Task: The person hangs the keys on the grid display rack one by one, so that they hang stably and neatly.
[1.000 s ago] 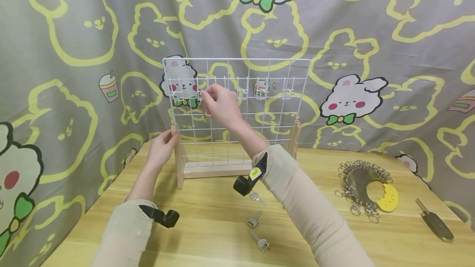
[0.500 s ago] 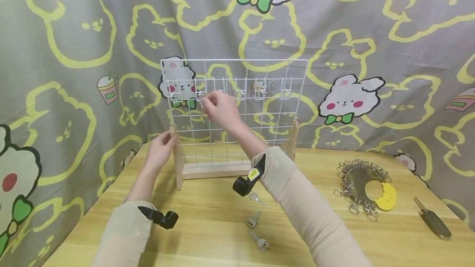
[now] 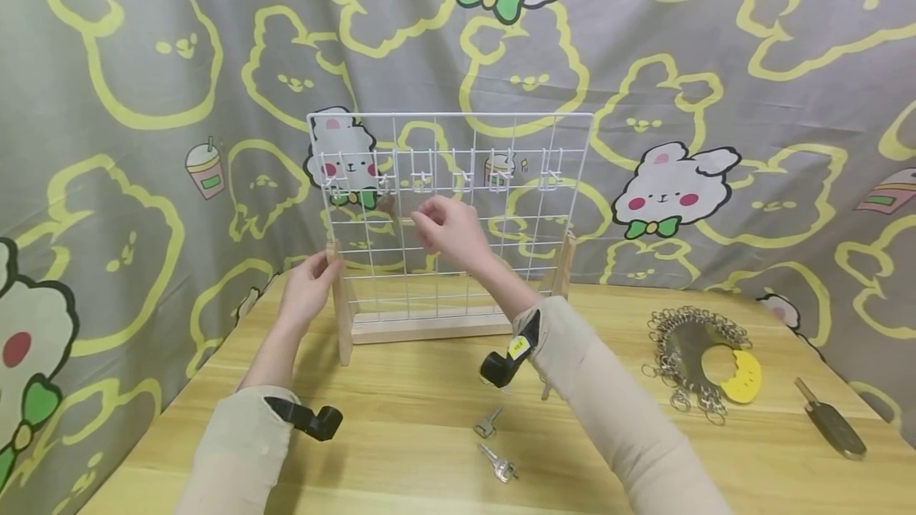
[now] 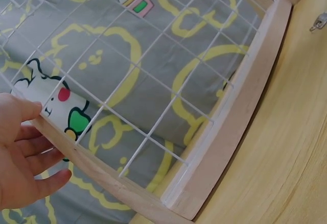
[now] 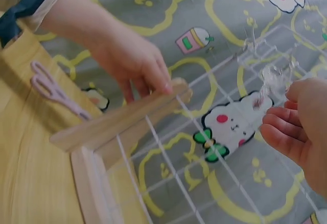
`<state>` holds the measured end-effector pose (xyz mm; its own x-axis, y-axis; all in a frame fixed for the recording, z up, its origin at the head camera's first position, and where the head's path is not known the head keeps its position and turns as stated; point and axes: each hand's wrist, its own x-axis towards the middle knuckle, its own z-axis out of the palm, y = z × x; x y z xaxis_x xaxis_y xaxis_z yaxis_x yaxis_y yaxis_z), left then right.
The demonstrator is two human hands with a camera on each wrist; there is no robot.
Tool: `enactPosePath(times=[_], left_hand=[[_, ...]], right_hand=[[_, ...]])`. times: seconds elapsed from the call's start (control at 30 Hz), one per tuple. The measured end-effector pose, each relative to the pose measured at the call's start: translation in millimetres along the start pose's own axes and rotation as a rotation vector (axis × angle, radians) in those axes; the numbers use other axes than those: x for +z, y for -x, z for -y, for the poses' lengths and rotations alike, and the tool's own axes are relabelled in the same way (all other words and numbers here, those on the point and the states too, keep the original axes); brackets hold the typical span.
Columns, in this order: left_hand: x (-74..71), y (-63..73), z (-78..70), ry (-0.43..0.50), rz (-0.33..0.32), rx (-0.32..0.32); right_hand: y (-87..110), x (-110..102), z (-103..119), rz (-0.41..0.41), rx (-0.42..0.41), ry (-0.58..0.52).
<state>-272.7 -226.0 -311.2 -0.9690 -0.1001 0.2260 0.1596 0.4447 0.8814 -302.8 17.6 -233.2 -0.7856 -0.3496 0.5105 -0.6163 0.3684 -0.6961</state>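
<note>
A white wire grid rack point(image 3: 449, 114) in a wooden stand faces me, with several hooks point(image 3: 422, 180) along its upper part. My left hand point(image 3: 309, 292) pinches the stand's left wooden post point(image 4: 102, 173) between thumb and fingers. From the second hook from the left hangs a metal key point(image 3: 386, 203), also seen in the right wrist view as a blurred key point(image 5: 268, 81). To the right of it and slightly lower is my right hand point(image 3: 454, 235), fingers loosely curled and holding nothing, apart from the key.
Loose keys, among them one point(image 3: 487, 423) and another point(image 3: 499, 467), lie on the wooden table point(image 3: 401, 451). At right are a dark plate ringed with key rings point(image 3: 690, 348), a yellow crescent point(image 3: 747, 377) and a dark flip key point(image 3: 833, 427). A patterned curtain point(image 3: 644, 22) hangs behind.
My right hand has let go of the key at the second hook and drawn back to the right and down. The key now hangs in sight. My left hand keeps its hold.
</note>
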Motion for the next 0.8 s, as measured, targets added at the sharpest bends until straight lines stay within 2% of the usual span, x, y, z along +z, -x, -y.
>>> enactPosePath(times=[0.2, 0.43, 0.6, 0.8], left_hand=[[0.4, 0.7, 0.0, -0.002, 0.012, -0.008], [-0.5, 2.4, -1.4, 0.012, 0.013, -0.003], [0.5, 2.4, -1.9, 0.009, 0.014, -0.014], [0.8, 1.1, -2.8, 0.005, 0.01, -0.01]], right_hand=[[23.5, -17.6, -20.6, -0.005, 0.042, -0.045], [56.1, -34.4, -42.1, 0.051, 0.087, -0.087], [85.9, -42.3, -63.1, 0.117, 0.098, -0.018], [114.6, -43.7, -88.0, 0.166, 0.154, 0.039]])
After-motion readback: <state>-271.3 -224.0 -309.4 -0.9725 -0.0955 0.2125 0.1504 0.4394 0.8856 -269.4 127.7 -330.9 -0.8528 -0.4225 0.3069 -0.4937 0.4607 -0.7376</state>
